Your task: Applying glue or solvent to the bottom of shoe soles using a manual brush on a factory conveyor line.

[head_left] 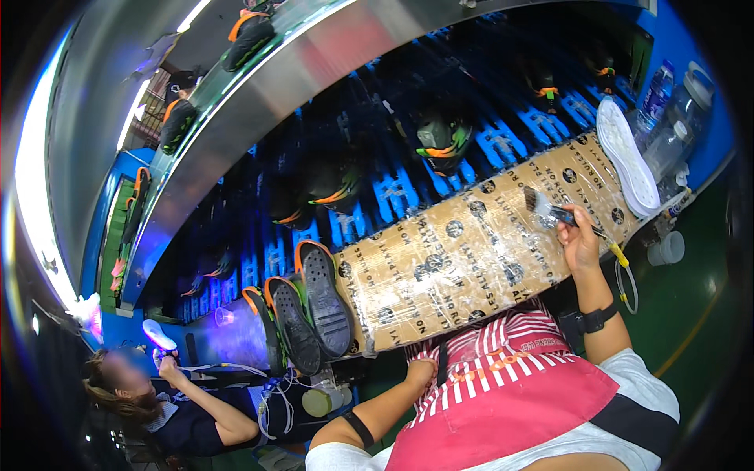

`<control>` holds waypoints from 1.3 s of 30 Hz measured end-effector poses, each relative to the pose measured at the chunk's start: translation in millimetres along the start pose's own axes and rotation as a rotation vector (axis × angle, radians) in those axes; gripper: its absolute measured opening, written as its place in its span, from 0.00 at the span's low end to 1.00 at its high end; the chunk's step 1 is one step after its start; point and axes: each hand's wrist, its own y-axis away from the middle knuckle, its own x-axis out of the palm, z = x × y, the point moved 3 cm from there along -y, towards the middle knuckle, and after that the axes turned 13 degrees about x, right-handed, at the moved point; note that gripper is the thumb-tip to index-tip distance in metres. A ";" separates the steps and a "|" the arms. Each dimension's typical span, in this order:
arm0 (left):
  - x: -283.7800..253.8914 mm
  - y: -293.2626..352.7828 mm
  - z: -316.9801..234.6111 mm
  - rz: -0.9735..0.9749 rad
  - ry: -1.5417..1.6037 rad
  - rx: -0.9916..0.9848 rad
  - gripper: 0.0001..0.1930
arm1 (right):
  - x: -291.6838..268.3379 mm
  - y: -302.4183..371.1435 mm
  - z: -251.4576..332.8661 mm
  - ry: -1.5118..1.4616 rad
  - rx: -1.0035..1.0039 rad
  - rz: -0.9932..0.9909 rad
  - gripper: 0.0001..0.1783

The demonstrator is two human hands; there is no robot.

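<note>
My right hand (580, 239) is closed around the dark handle of a brush (542, 206). Its bristles point left, over the right part of a board wrapped in printed brown paper and clear film (440, 267). My left hand (422, 373) rests low against my red-and-white striped apron, close to the board's near edge. Its fingers look curled in, and whatever they hold, if anything, is hidden. Beyond the brush, a white shoe sole (628, 157) lies across the board's right end. Dark soles with orange and green edges (326, 302) stand side by side at the left end.
Behind the board runs a dark conveyor with blue holders (393, 196) carrying several shoes. Clear bottles (667, 149) stand at the far right, above a white cup (667, 249). At lower left, a co-worker (196, 416) holds up a white sole (159, 335). Hoses and a jar (318, 402) sit between us.
</note>
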 end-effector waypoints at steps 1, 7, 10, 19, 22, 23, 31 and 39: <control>1.3 1.9 -5.7 0.013 -0.010 0.019 0.09 | -1.8 0.1 0.1 -0.003 -0.014 -0.015 0.13; 1.2 1.3 -10.1 0.036 0.015 0.060 0.09 | 2.0 1.4 1.5 0.019 -0.032 -0.035 0.13; 3.6 11.5 -24.0 0.031 0.013 0.054 0.09 | 3.5 1.2 2.2 0.042 -0.031 -0.024 0.13; -3.1 11.1 -19.2 0.048 0.009 0.107 0.10 | 7.2 0.3 -1.8 0.054 -0.018 -0.017 0.13; -0.5 12.2 -22.6 0.057 -0.010 0.180 0.10 | 1.0 0.2 -3.4 0.070 -0.003 -0.007 0.14; 0.7 13.6 -24.9 0.034 0.007 0.181 0.09 | 0.7 -0.3 -3.8 0.064 -0.015 -0.023 0.14; 0.0 8.4 -15.2 0.117 0.104 0.206 0.09 | -3.4 -2.9 -5.6 0.092 -0.026 0.013 0.16; -2.3 8.6 -16.1 0.061 0.006 0.120 0.10 | 1.7 -2.5 -4.9 0.113 -0.046 0.018 0.16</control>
